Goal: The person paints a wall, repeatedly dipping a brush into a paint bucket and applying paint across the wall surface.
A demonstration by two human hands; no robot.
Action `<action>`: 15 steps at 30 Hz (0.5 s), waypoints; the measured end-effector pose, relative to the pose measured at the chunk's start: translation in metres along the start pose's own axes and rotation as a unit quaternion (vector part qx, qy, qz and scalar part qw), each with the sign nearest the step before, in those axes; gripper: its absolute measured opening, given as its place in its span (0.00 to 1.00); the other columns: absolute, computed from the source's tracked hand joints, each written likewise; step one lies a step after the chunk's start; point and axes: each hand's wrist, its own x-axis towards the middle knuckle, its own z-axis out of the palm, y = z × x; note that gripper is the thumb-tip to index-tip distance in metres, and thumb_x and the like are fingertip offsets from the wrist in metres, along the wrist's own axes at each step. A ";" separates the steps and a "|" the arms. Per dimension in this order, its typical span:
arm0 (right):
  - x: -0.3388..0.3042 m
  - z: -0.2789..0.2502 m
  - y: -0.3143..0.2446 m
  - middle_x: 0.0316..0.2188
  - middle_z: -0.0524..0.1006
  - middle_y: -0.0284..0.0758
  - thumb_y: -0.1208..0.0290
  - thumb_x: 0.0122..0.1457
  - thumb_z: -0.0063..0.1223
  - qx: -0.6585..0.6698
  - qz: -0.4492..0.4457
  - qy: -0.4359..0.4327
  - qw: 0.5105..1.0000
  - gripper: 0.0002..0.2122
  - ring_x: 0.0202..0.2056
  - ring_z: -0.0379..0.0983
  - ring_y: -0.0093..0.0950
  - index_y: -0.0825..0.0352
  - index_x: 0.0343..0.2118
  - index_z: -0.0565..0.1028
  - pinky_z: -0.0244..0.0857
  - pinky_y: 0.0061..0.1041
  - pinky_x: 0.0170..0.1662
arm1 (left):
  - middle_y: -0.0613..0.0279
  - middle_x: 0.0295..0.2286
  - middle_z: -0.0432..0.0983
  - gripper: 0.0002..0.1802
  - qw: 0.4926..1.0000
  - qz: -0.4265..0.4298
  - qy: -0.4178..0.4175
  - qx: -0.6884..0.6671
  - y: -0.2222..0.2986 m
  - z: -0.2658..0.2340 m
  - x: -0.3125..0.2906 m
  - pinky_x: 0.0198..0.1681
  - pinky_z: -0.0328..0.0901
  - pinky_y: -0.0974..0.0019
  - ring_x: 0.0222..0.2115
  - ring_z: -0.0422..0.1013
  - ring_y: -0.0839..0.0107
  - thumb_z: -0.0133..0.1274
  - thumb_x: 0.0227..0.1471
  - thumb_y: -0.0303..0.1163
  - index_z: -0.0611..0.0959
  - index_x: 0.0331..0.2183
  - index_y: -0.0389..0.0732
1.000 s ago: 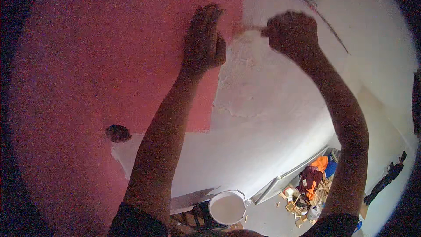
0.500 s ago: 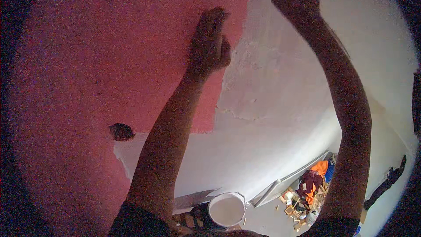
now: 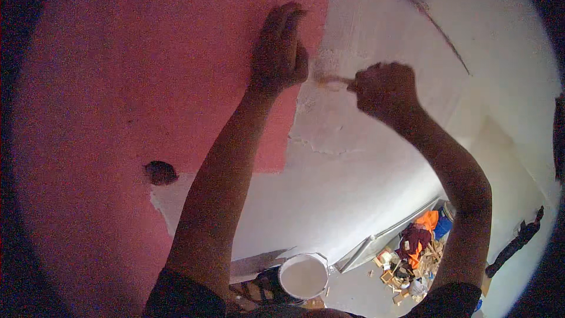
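My right hand point(image 3: 385, 91) is closed round the handle of a slim paintbrush point(image 3: 336, 78). Its blurred tip points left, at the pale wall point(image 3: 353, 118) just beside the edge of the pink painted area point(image 3: 194, 70). My left hand point(image 3: 279, 47) leans on the pink part close to that edge, fingers together and slightly bent, thumb apart. Nothing plainly shows in it, though its palm side is partly hidden.
Below stands a bucket of whitish liquid point(image 3: 303, 277). A heap of wood scraps and cloths point(image 3: 415, 247) lies on the floor at the lower right. The wall has a dark hole point(image 3: 160, 173) at left and a long dark crack or cord point(image 3: 432, 17) at upper right.
My right hand has come down and slightly left with the paintbrush, from the top of the view to beside my left hand. The left hand stays nearly in place.
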 end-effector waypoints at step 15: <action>0.119 -0.087 0.073 0.22 0.78 0.36 0.61 0.51 0.55 -0.155 0.193 0.210 0.946 0.10 0.26 0.76 0.33 0.61 0.23 0.79 0.67 0.34 0.28 | 0.41 0.45 0.65 0.30 0.999 0.026 0.033 -0.003 -0.009 0.009 -0.001 0.58 0.51 0.48 0.50 0.60 0.43 0.44 0.34 0.21 0.68 0.47 0.33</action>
